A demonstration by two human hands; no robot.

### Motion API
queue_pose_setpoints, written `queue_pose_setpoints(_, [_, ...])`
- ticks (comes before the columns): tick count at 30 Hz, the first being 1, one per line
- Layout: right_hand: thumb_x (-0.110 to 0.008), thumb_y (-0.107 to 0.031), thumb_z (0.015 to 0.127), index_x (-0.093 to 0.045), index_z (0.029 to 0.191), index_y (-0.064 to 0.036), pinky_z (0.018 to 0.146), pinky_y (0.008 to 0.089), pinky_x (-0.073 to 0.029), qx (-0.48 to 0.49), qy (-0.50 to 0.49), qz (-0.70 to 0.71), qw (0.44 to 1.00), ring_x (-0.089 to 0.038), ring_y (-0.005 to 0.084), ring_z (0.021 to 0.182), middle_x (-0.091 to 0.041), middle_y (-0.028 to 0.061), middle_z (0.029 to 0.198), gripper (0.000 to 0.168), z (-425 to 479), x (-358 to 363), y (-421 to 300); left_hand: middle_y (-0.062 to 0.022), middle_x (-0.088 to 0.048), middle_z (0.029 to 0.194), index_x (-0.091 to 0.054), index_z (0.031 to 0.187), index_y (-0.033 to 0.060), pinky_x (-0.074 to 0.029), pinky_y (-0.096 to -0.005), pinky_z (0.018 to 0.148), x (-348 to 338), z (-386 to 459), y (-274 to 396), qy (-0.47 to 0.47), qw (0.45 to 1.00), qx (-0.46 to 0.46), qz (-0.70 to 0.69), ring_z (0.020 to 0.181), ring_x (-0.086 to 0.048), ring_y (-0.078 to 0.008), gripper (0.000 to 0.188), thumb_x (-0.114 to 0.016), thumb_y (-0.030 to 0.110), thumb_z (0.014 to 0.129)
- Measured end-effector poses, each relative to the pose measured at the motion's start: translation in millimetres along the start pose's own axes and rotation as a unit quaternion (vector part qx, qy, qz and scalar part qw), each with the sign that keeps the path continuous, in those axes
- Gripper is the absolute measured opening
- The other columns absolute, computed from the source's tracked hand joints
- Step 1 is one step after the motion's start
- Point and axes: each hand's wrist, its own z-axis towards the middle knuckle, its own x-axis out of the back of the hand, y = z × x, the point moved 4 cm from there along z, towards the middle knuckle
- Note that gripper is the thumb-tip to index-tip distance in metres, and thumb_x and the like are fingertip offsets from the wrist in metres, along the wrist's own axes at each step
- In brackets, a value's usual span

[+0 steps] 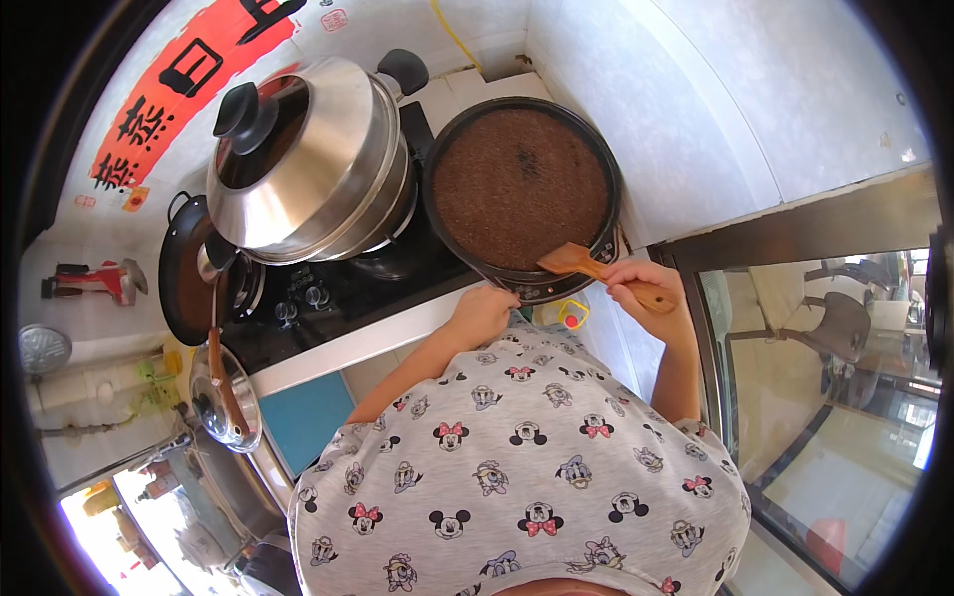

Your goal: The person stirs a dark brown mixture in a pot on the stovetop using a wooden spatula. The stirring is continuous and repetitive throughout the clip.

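A round black pan [611,160] in front of me holds a flat brown, crumbly layer with a darker patch above its middle. My right hand [645,294] grips the handle of a wooden spatula [570,259], whose blade lies over the pan's near rim, at the edge of the brown layer. My left hand [484,314] rests at the near left edge of the black base under the pan, fingers curled against it; whether it grips that edge I cannot tell.
Left of the pan, a lidded steel steamer pot [320,171] stands on the black gas stove [339,298]. Farther left are a wok [186,283] with a wooden-handled ladle [216,335] across it and a glass lid [223,398]. A tiled wall and a glass window frame [708,328] bound the right.
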Motion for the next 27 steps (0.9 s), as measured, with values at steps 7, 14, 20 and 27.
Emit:
queue_pose_setpoints(7, [-0.072,0.002,0.084,-0.071,0.094,0.000,0.082,0.0297,-0.055,0.161,0.022,-0.022,0.987,-0.071,0.0192,0.092,-0.074,0.0109,0.103,0.010,73,-59,7,-0.0143,-0.073,0.112,-0.077,0.107,0.0086,-0.054,-0.0436,0.091,-5,-2,-5,0.009,1.000,0.003,-0.011,0.100,-0.070,-0.0348,0.032,-0.058,0.005,0.082])
queue_pose_setpoints(14, [-0.074,-0.001,0.086,-0.072,0.096,0.000,0.086,0.0285,-0.054,0.172,0.125,-0.024,0.977,-0.070,0.0161,0.094,-0.075,0.0102,0.104,0.010,157,-62,36,-0.0147,-0.073,0.113,-0.076,0.112,0.0104,-0.054,-0.0430,0.091,-6,-4,-9,0.013,1.000,0.007,-0.024,0.101,-0.069,-0.0362,0.038,-0.056,0.001,0.081])
queue_pose_setpoints(20, [-0.075,-0.003,0.083,-0.072,0.100,-0.002,0.085,0.0292,-0.054,0.207,0.124,-0.033,0.970,-0.072,0.0181,0.091,-0.075,0.0100,0.101,0.017,164,-72,51,-0.0155,-0.073,0.113,-0.076,0.110,0.0074,-0.054,-0.0426,0.094,1,-4,1,0.000,1.000,0.013,-0.018,0.102,-0.070,-0.0355,0.036,-0.056,0.001,0.080])
queue_pose_setpoints(27, [-0.072,0.002,0.085,-0.071,0.098,0.000,0.084,0.0276,-0.054,0.127,0.070,-0.023,0.989,-0.070,0.0160,0.094,-0.075,0.0105,0.103,0.013,87,-34,21,-0.0151,-0.074,0.113,-0.076,0.107,0.0060,-0.054,-0.0423,0.092,2,-5,6,0.001,1.000,0.018,-0.001,0.102,-0.070,-0.0344,0.032,-0.058,0.002,0.081])
